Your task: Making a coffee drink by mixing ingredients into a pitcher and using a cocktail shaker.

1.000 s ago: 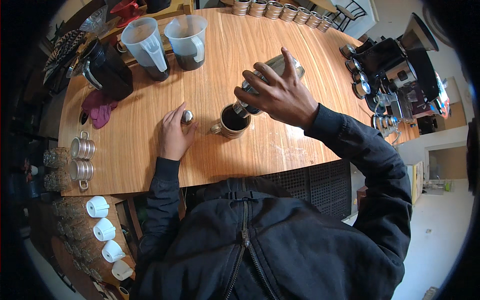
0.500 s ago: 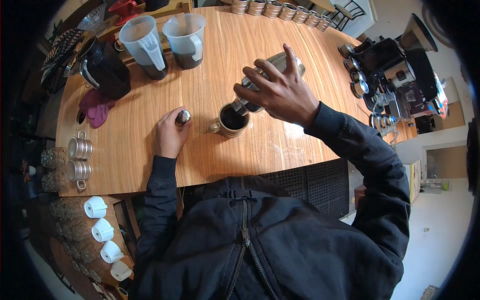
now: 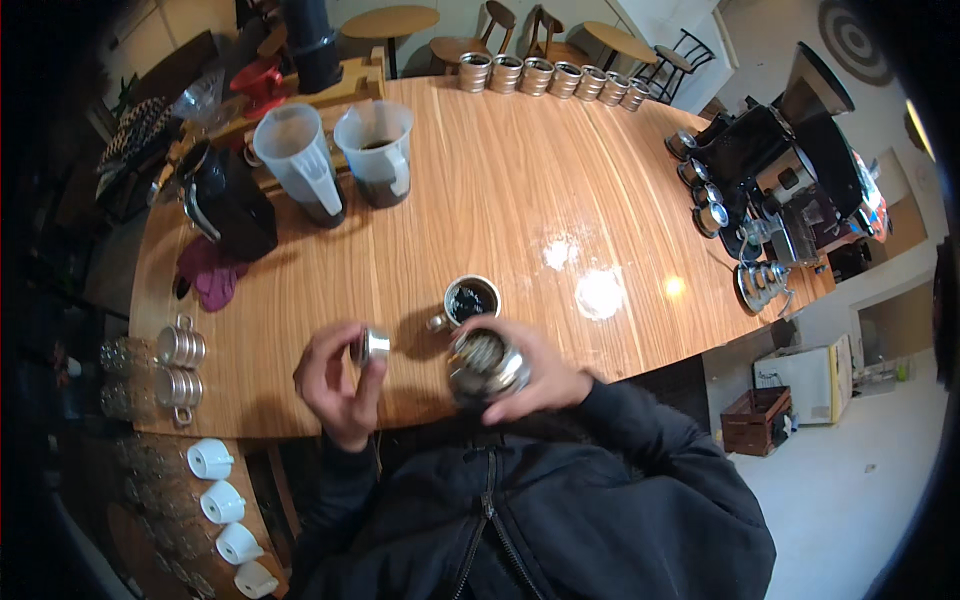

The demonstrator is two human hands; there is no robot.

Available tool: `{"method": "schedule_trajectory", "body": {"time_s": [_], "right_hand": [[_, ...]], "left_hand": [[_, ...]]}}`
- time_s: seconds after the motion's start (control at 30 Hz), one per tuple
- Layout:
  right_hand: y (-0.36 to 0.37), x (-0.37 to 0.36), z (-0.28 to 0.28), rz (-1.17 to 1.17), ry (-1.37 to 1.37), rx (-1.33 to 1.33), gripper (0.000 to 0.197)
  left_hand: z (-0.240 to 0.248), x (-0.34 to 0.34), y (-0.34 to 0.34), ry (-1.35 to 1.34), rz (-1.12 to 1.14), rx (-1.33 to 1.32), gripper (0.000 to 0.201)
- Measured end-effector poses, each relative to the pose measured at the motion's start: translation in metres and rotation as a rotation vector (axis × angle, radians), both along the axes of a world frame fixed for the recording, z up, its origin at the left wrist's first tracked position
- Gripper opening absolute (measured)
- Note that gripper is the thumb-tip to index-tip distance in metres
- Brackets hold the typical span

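In my right hand (image 3: 545, 372) is a metal cocktail shaker (image 3: 488, 372), held at the near edge of the wooden table with its strainer top facing up. The shaker is slightly smeared by motion. My left hand (image 3: 338, 388) pinches a small shiny metal cap (image 3: 376, 345) between thumb and fingers. Just beyond the shaker stands a ribbed mug (image 3: 448, 310) of dark liquid, its handle toward my left hand. The shaker partly overlaps the mug's near side in view.
Two plastic pitchers (image 3: 300, 165) with dark liquid and a black jug (image 3: 232, 215) stand far left, by a purple cloth (image 3: 215, 280). Metal cups (image 3: 537, 77) line the far edge. A coffee grinder (image 3: 780, 165) occupies the right. White cups (image 3: 210, 460) sit lower left.
My right hand has brought the shaker from a tilt over the mug back toward me, strainer up. My left hand has lifted and turned the cap. The view has shifted, showing more beyond the table.
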State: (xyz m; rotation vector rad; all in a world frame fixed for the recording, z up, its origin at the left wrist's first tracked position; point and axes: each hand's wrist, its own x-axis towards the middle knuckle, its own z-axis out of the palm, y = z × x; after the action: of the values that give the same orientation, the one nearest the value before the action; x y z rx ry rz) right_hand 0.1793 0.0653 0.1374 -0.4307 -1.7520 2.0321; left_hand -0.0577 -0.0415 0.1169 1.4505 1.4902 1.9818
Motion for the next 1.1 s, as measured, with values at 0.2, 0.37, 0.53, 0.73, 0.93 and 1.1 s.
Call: {"method": "schedule_trajectory", "body": {"time_s": [0.2, 0.37, 0.53, 0.73, 0.93, 1.1], "right_hand": [[-0.039, -0.094, -0.052, -0.205, 0.078, 0.432, 0.089], [-0.028, -0.129, -0.08, -0.473, 0.124, 0.583, 0.081], [-0.028, -0.134, -0.076, -0.442, 0.025, 0.502, 0.097], [-0.03, -0.052, -0.05, -0.344, 0.176, 0.793, 0.094], [0.037, 0.002, -0.092, -0.471, -0.141, 0.583, 0.112], [0.056, -0.016, -0.092, -0.257, -0.085, 0.438, 0.1]], "left_hand": [[0.006, -0.008, -0.009, 0.237, 0.0, 0.026, 0.04], [-0.012, -0.018, 0.008, 0.41, 0.151, -0.053, 0.031], [-0.03, -0.031, 0.028, 0.261, 0.072, -0.043, 0.034], [-0.041, -0.024, 0.042, 0.234, 0.067, 0.112, 0.035], [-0.045, -0.023, 0.053, 0.324, 0.035, 0.11, 0.036], [-0.045, -0.018, 0.064, 0.298, 0.043, 0.125, 0.036]]}}
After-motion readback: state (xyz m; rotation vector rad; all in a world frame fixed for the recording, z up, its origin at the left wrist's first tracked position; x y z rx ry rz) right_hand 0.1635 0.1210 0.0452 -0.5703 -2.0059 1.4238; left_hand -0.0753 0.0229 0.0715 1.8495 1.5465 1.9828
